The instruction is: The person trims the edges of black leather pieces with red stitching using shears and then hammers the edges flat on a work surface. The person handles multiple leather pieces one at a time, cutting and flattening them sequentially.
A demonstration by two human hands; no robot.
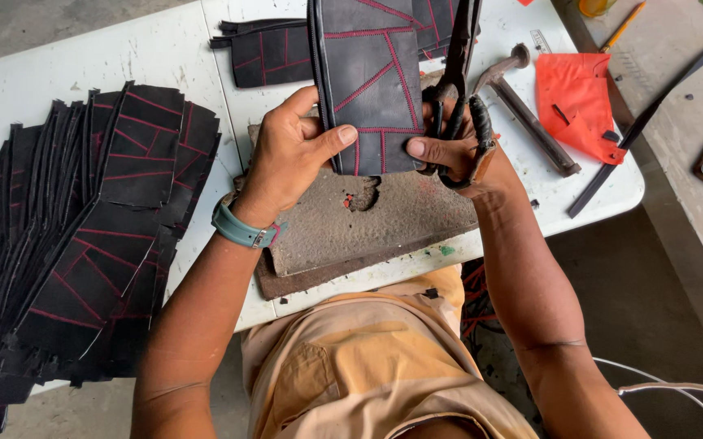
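Over the near edge of the white table (205, 49), both hands hold up one black leather piece (367, 81) above a worn brown board (367, 223), with little free room around them: a big stack of black pieces (83, 236) fills the left side, and a hammer (526, 110) and an orange scrap (575, 102) lie to the right. The left hand (290, 154) pinches the piece's lower left edge between thumb and fingers. The right hand (453, 150) touches its lower right edge while gripping black scissors (457, 73); the piece is flat, long and crossed by red stitch lines.
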